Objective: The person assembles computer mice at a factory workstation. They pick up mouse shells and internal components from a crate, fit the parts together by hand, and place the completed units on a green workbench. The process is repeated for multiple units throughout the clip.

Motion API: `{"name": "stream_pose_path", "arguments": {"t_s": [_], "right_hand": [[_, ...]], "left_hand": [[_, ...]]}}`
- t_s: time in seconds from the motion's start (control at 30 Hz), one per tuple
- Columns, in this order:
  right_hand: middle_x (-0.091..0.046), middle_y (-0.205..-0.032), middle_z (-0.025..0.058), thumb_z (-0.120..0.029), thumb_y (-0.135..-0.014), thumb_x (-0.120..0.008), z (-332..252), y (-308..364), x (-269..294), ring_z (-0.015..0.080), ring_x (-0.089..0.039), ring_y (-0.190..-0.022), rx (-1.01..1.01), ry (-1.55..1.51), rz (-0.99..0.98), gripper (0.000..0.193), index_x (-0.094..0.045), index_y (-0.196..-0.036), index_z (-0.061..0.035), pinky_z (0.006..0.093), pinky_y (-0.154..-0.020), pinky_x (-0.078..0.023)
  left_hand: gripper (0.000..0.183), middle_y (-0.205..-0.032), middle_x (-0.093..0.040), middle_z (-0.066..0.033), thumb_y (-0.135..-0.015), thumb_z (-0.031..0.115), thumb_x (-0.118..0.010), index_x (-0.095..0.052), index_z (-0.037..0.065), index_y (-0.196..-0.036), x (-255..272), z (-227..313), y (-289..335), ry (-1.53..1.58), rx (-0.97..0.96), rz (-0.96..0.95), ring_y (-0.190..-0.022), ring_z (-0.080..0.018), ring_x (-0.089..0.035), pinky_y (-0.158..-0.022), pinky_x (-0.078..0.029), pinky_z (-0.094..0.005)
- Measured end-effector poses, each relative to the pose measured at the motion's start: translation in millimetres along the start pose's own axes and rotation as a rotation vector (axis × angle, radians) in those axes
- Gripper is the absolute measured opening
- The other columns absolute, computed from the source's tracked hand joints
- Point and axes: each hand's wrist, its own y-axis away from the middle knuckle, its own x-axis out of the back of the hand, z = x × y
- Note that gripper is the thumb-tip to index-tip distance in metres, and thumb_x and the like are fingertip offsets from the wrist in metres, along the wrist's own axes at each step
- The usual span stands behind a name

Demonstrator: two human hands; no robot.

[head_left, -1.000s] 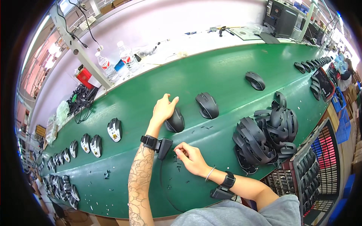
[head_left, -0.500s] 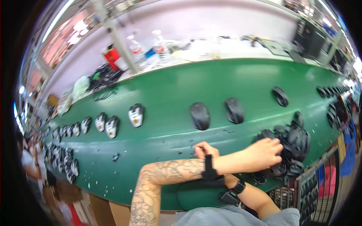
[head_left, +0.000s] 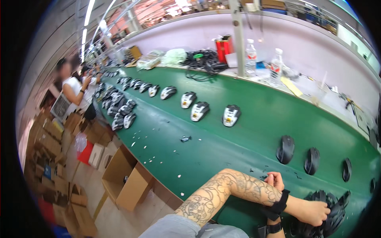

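My arms are crossed, the tattooed left forearm over the right. At the lower right, my left hand (head_left: 313,212) rests with curled fingers on a heap of black computer mouse shells (head_left: 335,214); its fingertips are partly hidden, so what it grips I cannot make out. My right hand (head_left: 274,181) shows beyond the left forearm, low over the green bench (head_left: 222,154), thumb and fingers drawn together. Anything in that pinch is too small to name. A black mouse (head_left: 285,149) lies closest beyond it, with a second mouse (head_left: 312,161) and a third mouse (head_left: 347,169) further right.
White-and-black mice (head_left: 231,115) stand in a line running far left, beside a heap of mice (head_left: 119,105). Small scraps (head_left: 185,139) dot the bench. Bottles (head_left: 276,65) stand on the back ledge. An open carton (head_left: 131,178) sits left below; a person (head_left: 75,89) works further off.
The view has swung left, so the bench and mice appear shifted to the right. My left hand stays at the black heap, and my right hand stays beyond the left forearm.
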Motion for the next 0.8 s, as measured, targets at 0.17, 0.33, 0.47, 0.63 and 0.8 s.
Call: {"name": "stream_pose_path", "arguments": {"t_s": [0.17,0.33,0.47,0.63,0.8], "right_hand": [[-0.056,-0.069,0.0022,-0.015,-0.097,-0.05,5,-4,8,0.0056,-0.05,-0.06,0.007,-0.012,-0.017,0.016,-0.055,-0.101,-0.0009,0.0206,-0.056,-0.043],[-0.057,-0.068,0.0021,-0.019,-0.097,-0.05,12,-8,10,0.0056,-0.05,-0.057,0.032,0.019,-0.052,0.018,-0.055,-0.101,-0.0017,0.0203,-0.054,-0.042],[-0.055,-0.066,0.0018,-0.019,-0.098,-0.048,24,-12,14,0.006,-0.049,-0.056,0.031,0.003,-0.063,0.017,-0.052,-0.102,-0.0032,0.0211,-0.053,-0.041],[-0.054,-0.065,0.0024,-0.021,-0.1,-0.045,31,-15,17,0.0072,-0.047,-0.055,0.098,0.034,-0.101,0.017,-0.048,-0.106,-0.0049,0.0235,-0.053,-0.041],[-0.056,-0.065,0.0008,-0.018,-0.097,-0.05,19,-13,11,0.0052,-0.049,-0.054,0.021,-0.026,-0.04,0.016,-0.054,-0.101,-0.0029,0.0196,-0.052,-0.041]], "left_hand": [[0.005,-0.077,-0.059,0.0029,-0.068,0.021,-0.062,-0.065,0.017,-0.069,10,-10,7,0.085,0.055,0.037,-0.089,-0.0181,-0.054,-0.068,-0.04,-0.03],[0.007,-0.078,-0.059,0.002,-0.068,0.018,-0.062,-0.064,0.015,-0.074,38,-5,20,0.167,0.109,0.056,-0.088,-0.0175,-0.055,-0.068,-0.041,-0.0294],[0.01,-0.078,-0.059,0.0013,-0.068,0.015,-0.062,-0.063,0.014,-0.079,55,-4,23,0.22,0.154,0.057,-0.086,-0.017,-0.055,-0.067,-0.042,-0.0289],[0.015,-0.079,-0.059,0.0004,-0.068,0.011,-0.062,-0.061,0.012,-0.084,71,-1,27,0.325,0.203,0.083,-0.085,-0.0163,-0.056,-0.067,-0.043,-0.0283],[0.021,-0.079,-0.058,-0.0005,-0.069,0.008,-0.062,-0.06,0.011,-0.089,87,4,26,0.463,0.249,0.115,-0.084,-0.0157,-0.056,-0.066,-0.044,-0.0278]]}}
